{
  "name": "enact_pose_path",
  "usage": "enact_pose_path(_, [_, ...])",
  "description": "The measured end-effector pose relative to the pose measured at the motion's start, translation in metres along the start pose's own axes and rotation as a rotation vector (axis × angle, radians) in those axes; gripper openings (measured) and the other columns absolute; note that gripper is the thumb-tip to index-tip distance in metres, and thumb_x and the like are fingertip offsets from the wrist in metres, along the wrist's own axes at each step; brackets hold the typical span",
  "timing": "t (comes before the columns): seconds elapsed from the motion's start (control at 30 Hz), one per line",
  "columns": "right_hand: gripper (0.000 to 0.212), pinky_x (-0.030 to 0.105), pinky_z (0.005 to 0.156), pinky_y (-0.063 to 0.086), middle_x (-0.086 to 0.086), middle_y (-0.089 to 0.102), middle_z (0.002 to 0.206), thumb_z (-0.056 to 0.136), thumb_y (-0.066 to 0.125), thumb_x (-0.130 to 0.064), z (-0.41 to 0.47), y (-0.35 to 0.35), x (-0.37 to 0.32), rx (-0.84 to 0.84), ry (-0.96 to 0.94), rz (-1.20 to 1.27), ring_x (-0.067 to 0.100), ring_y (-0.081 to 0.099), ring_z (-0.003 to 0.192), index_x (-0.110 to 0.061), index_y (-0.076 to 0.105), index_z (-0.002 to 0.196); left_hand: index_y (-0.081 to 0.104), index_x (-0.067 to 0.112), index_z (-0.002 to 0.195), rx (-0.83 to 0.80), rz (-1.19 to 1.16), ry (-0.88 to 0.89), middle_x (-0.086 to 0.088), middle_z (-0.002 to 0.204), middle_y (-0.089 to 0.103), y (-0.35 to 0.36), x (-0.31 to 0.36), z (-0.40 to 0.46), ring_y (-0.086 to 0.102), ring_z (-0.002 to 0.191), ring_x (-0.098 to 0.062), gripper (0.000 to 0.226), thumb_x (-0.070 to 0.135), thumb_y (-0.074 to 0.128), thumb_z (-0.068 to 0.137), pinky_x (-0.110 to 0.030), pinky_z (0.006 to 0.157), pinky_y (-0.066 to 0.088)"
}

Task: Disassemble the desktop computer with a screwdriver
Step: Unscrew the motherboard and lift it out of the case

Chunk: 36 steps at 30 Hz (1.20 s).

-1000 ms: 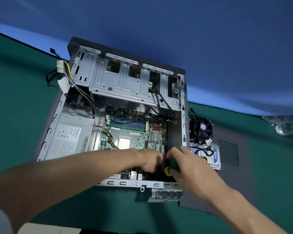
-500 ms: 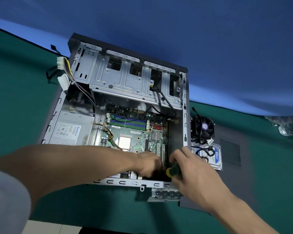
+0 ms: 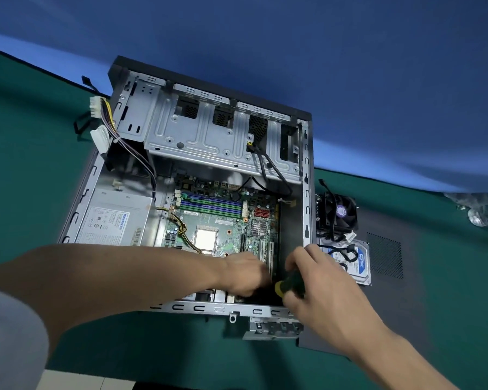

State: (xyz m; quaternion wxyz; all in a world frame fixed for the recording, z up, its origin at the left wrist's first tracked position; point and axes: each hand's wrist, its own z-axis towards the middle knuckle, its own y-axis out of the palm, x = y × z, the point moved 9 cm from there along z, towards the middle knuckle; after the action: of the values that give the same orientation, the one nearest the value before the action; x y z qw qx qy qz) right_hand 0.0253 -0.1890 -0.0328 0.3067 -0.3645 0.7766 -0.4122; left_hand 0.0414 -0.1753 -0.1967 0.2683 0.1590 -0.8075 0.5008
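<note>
Gripping the green-and-yellow screwdriver [image 3: 289, 285], the right hand [image 3: 326, 285] works at the near corner of the open grey steel computer case [image 3: 307, 192]. Left hand [image 3: 244, 273] grip: cannot tell. Black cooling fan [image 3: 338, 213] and blue-labelled hard drive [image 3: 355, 263] are out; green motherboard [image 3: 223, 220] and silver power supply [image 3: 116, 218] remain.

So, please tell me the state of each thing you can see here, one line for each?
Computer case: lying on its side, open.
Motherboard: in the case, CPU socket bare.
Power supply: in the case.
Screwdriver: held, tip hidden.
Right hand: grips the screwdriver.
Left hand: inside the case, fingers hidden.
Cooler fan: out, on the side panel.
Hard drive: out, on the panel.
</note>
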Motion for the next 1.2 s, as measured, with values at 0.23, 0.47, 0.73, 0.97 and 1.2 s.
enact_pose_path(0.23, [0.018,0.028,0.072,0.036,-0.011,0.032,0.099,0.088,0.049,-0.023,-0.004,0.002,-0.003,-0.025,-0.026,0.090,0.018,0.044,0.083,-0.030,0.035,0.096,0.055,-0.004,0.096,0.179,-0.086,0.081,-0.024,0.103,0.054,-0.031,0.015,-0.009,0.047,0.094,-0.034,0.017,-0.005,0.053,0.079,-0.045,0.088,0.039])
enact_pose_path(0.47, [0.013,0.034,0.076,0.042,-0.010,0.046,0.104,0.091,0.045,-0.034,-0.005,0.001,-0.001,-0.002,-0.004,0.126,0.019,0.053,0.088,-0.030,0.038,0.102,0.061,0.010,0.093,0.206,0.071,0.150,-0.001,0.121,0.037,-0.010,0.008,-0.004,0.029,0.118,-0.016,0.018,0.014,0.065,0.075,-0.033,0.111,0.023])
enact_pose_path(0.73, [0.025,0.027,0.068,0.035,-0.013,0.040,0.097,0.084,0.055,-0.032,-0.011,0.003,0.007,0.026,0.011,0.204,0.012,0.046,0.084,-0.033,0.032,0.095,0.068,0.021,0.088,0.217,0.230,0.167,0.004,0.120,0.037,-0.007,0.014,-0.001,0.024,0.118,-0.014,0.017,0.035,0.060,0.085,-0.029,0.109,0.016])
enact_pose_path(0.97, [0.029,0.025,0.070,0.035,-0.014,0.033,0.099,0.083,0.053,-0.020,-0.012,0.005,0.001,0.022,-0.055,0.182,0.013,0.041,0.086,-0.033,0.033,0.098,0.046,0.020,0.080,0.184,0.165,0.151,0.009,0.096,0.024,-0.006,0.012,-0.001,0.019,0.100,-0.006,0.017,0.026,0.060,0.084,-0.032,0.106,0.026])
enact_pose_path(1.2, [0.012,0.033,0.068,0.041,-0.010,0.037,0.101,0.092,0.046,-0.036,-0.013,-0.004,0.007,0.073,-0.028,0.135,0.017,0.053,0.082,-0.030,0.038,0.099,0.060,0.018,0.081,0.177,0.345,0.173,0.003,0.111,0.038,-0.005,0.020,0.001,0.025,0.107,-0.013,0.010,0.028,0.057,0.081,-0.033,0.106,0.022])
